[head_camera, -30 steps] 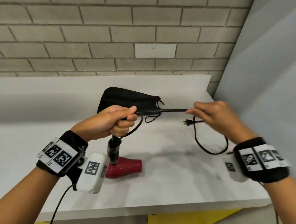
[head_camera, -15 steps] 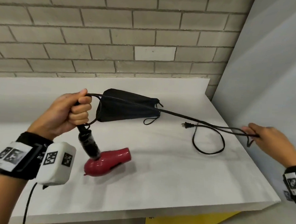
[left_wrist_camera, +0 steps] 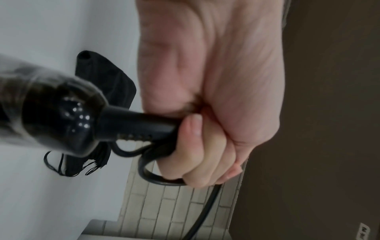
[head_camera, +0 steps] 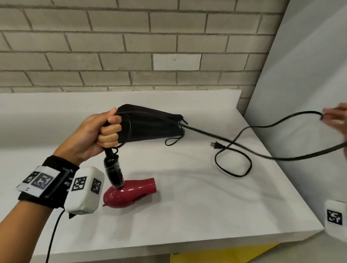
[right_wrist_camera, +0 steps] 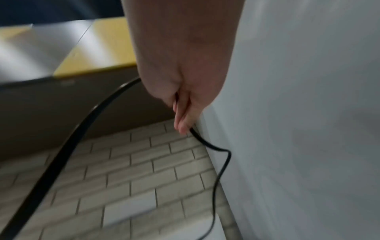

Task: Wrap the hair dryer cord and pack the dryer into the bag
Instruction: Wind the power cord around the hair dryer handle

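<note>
My left hand point(head_camera: 106, 132) grips the black handle end of the red hair dryer point(head_camera: 131, 191) with a loop of black cord point(head_camera: 248, 147) caught in the fist; the dryer's red body hangs down over the white counter point(head_camera: 185, 202). In the left wrist view the fingers point(left_wrist_camera: 205, 146) curl round the handle point(left_wrist_camera: 139, 128) and the cord loop. My right hand point(head_camera: 342, 124), blurred at the far right, pinches the cord point(right_wrist_camera: 82, 133) in the air beside the grey wall. The plug point(head_camera: 216, 145) lies on the counter. A black bag point(head_camera: 153, 124) lies behind my left hand.
A brick wall point(head_camera: 132, 48) runs along the back. A grey panel point(head_camera: 312, 78) closes off the right side of the counter. The slack cord makes a loop on the counter near the plug. A yellow front point(head_camera: 212, 260) shows below the counter edge.
My right hand has risen and swung further right, lifting the cord off the counter. My left hand with the dryer has shifted right, in front of the bag.
</note>
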Tool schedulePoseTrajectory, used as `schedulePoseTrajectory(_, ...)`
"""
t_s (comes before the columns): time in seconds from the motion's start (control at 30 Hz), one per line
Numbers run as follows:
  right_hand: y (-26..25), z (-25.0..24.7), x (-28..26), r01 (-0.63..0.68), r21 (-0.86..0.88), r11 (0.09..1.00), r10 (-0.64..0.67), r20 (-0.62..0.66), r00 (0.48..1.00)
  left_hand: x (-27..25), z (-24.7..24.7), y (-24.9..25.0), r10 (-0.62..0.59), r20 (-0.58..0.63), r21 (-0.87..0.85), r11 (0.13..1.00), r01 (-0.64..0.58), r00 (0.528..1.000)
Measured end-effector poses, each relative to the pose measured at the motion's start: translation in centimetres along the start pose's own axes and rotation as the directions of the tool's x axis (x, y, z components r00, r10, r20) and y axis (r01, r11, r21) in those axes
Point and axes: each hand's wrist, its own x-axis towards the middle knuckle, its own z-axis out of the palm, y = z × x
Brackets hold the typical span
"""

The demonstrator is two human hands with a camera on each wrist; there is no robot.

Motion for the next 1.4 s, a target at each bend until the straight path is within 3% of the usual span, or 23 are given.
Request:
schedulePoseTrajectory(0.03, -2.2, 0.5, -1.1, 0.027, 0.061, 0.998, -0.035, 0.122, 0.992, 0.1, 0.3, -0.3, -0.010, 0.015, 0.000, 1.000, 0.010, 1.000)
schedulePoseTrajectory(0.07, -2.3, 1.4, -2.2, 0.015, -0.080, 0.997, 0.005, 0.250, 0.968, 0.3, 0.5, -0.6, -0.022, 0.029, -0.003, 1.000, 0.022, 0.999)
schedulePoseTrajectory(0.13, -1.1, 2.8, -5.9, 0.173, -0.372, 0.912, 0.040, 0.502, 0.864, 0.5, 0.9, -1.2, -0.051, 0.071, -0.004, 0.999, 0.052, 0.996)
schedulePoseTrajectory(0.17, 0.0, 2.8, -7.3, 0.181, -0.460, 0.869, 0.170, 0.622, 0.764, 0.6, 1.2, -1.5, -0.064, 0.089, -0.003, 0.998, 0.065, 0.994)
schedulePoseTrajectory(0.2, 0.8, 2.9, -8.3, 0.188, -0.544, 0.818, 0.325, 0.705, 0.630, 0.7, 1.4, -1.8, -0.074, 0.102, 0.000, 0.997, 0.075, 0.992)
schedulePoseTrajectory(0.23, 0.9, 2.9, -9.0, 0.198, -0.630, 0.751, 0.465, 0.717, 0.519, 0.8, 1.6, -2.0, -0.083, 0.113, 0.002, 0.997, 0.083, 0.990)
schedulePoseTrajectory(0.27, 1.1, 3.1, -9.2, 0.210, -0.694, 0.689, 0.554, 0.691, 0.465, 0.8, 1.7, -2.1, -0.090, 0.118, 0.007, 0.996, 0.090, 0.989)
schedulePoseTrajectory(0.3, 0.4, 3.3, -9.2, 0.216, -0.717, 0.662, 0.569, 0.669, 0.477, 0.9, 1.9, -2.2, -0.093, 0.120, 0.011, 0.996, 0.092, 0.988)
schedulePoseTrajectory(0.33, -0.1, 3.8, -9.1, 0.220, -0.705, 0.674, 0.512, 0.661, 0.549, 1.1, 2.1, -2.3, -0.094, 0.122, 0.014, 0.996, 0.093, 0.988)
schedulePoseTrajectory(0.4, -2.5, 5.3, -8.9, 0.250, -0.571, 0.782, 0.239, 0.645, 0.726, 1.3, 2.5, -2.5, -0.091, 0.132, 0.013, 0.996, 0.090, 0.987)
schedulePoseTrajectory(0.43, -4.6, 6.2, -8.7, 0.286, -0.463, 0.839, 0.083, 0.628, 0.774, 1.5, 2.8, -2.6, -0.091, 0.139, 0.009, 0.996, 0.091, 0.986)
schedulePoseTrajectory(0.47, -7.1, 7.3, -8.8, 0.331, -0.335, 0.882, -0.057, 0.623, 0.780, 1.7, 3.2, -2.7, -0.092, 0.149, 0.003, 0.996, 0.092, 0.985)
schedulePoseTrajectory(0.53, -12.2, 9.7, -9.6, 0.293, -0.123, 0.948, -0.157, 0.620, 0.769, 1.9, 3.8, -2.8, -0.095, 0.175, -0.003, 0.995, 0.097, 0.980)
schedulePoseTrajectory(0.67, -16.2, 14.7, -12.0, 0.099, 0.028, 0.995, -0.086, 0.752, 0.653, 2.2, 4.9, -2.9, -0.095, 0.211, -0.014, 0.995, 0.100, 0.973)
schedulePoseTrajectory(0.73, -15.7, 16.2, -13.0, 0.005, 0.072, 0.997, -0.058, 0.772, 0.634, 2.2, 5.2, -3.0, -0.089, 0.217, -0.027, 0.995, 0.097, 0.972)
schedulePoseTrajectory(0.8, -15.0, 16.8, -14.1, -0.038, 0.149, 0.988, -0.085, 0.733, 0.675, 2.2, 5.4, -3.2, -0.082, 0.223, -0.044, 0.995, 0.094, 0.971)
schedulePoseTrajectory(0.9, -14.4, 16.3, -15.9, -0.042, 0.195, 0.980, -0.086, 0.604, 0.792, 2.0, 5.5, -3.7, -0.075, 0.231, -0.066, 0.993, 0.093, 0.970)
schedulePoseTrajectory(0.97, -14.2, 15.8, -16.9, 0.128, 0.107, 0.986, -0.164, 0.465, 0.870, 1.9, 5.5, -4.3, -0.074, 0.243, -0.082, 0.992, 0.097, 0.967)
schedulePoseTrajectory(1.0, -14.3, 15.6, -17.1, 0.254, 0.011, 0.967, -0.235, 0.419, 0.877, 1.9, 5.6, -4.6, -0.074, 0.249, -0.091, 0.991, 0.100, 0.966)
schedulePoseTrajectory(1.13, -15.5, 15.4, -18.2, 0.559, -0.267, 0.785, -0.368, 0.526, 0.767, 2.2, 5.9, -5.6, -0.063, 0.251, -0.140, 0.985, 0.100, 0.966)
schedulePoseTrajectory(1.27, -18.2, 16.0, -19.1, 0.741, -0.245, 0.625, -0.466, 0.644, 0.606, 2.6, 7.7, -6.2, -0.073, 0.323, -0.139, 0.983, 0.123, 0.944)
schedulePoseTrajectory(1.4, -19.4, 15.8, -17.7, 0.843, -0.198, 0.501, -0.569, 0.659, 0.492, 2.8, 8.9, -6.4, -0.090, 0.347, -0.126, 0.982, 0.141, 0.934)
